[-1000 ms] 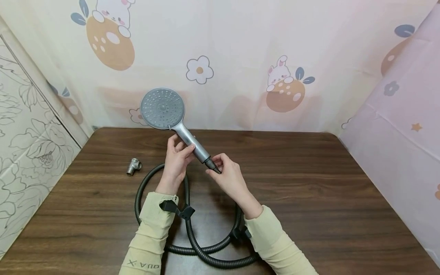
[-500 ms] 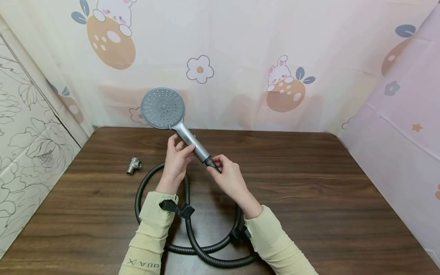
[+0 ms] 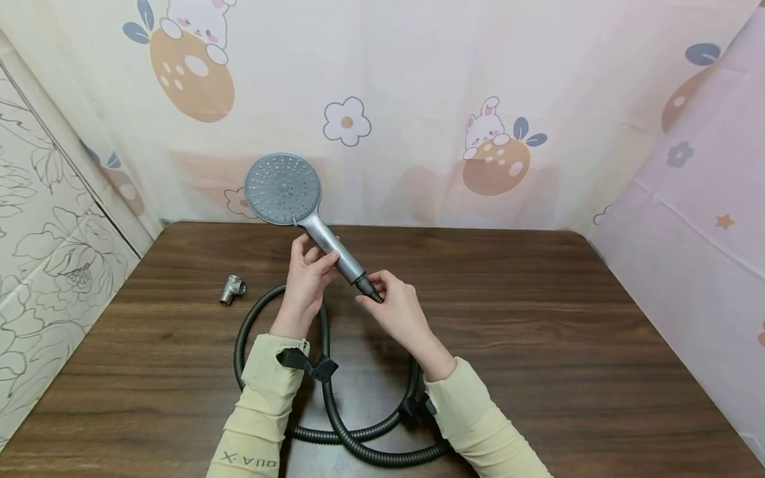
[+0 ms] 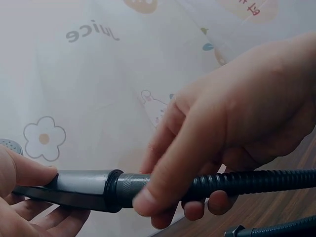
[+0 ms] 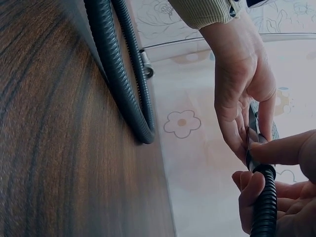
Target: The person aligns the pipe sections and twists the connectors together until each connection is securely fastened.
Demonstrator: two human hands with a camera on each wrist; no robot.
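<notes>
On the table (image 3: 538, 318), a silver metal fitting (image 3: 234, 289) is seen at the left, apart from both hands. By the left hand (image 3: 308, 275), the handle (image 3: 335, 249) of the shower head (image 3: 283, 188) is pinched: the thumb is laid across its front, and the other fingers are curled behind it. By the right hand (image 3: 399, 307), the lower end is gripped, with the thumb pressed over the knurled connector (image 4: 129, 185) and the fingers bent beneath it and the ribbed hose (image 3: 394, 459). The shower head is held above the table, near its far edge, its disc overlapping the patterned cloth (image 3: 418, 79) behind. Its long axis is slanted from the disc at upper left to the connector at lower right, and the disc's face is turned toward the head camera. The disc is round and grey and is dotted with small nozzles; the handle is smooth and silvery, backed by a darker strip, and is followed by the dark connector. The black hose is looped across the table, and parts of it are hidden under the sleeves (image 3: 257, 405).
</notes>
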